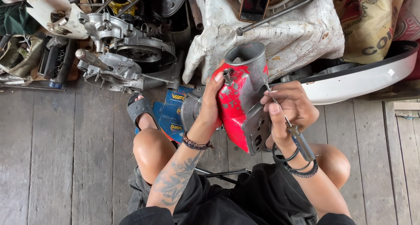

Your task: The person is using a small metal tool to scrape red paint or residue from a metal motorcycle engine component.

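I sit on a wooden floor with a red-painted metal housing held upright between my knees; its round grey tube opening points up. My left hand grips the housing's left side, thumb near a small bolt on its face. My right hand holds a thin screwdriver with a dark handle, its shaft angled up toward the housing's right edge.
Grey engine casings and tools lie at the upper left. A worn white body panel with a phone and a long rod on it sits ahead. Blue boxes lie by my sandalled foot. A white curved panel lies to the right.
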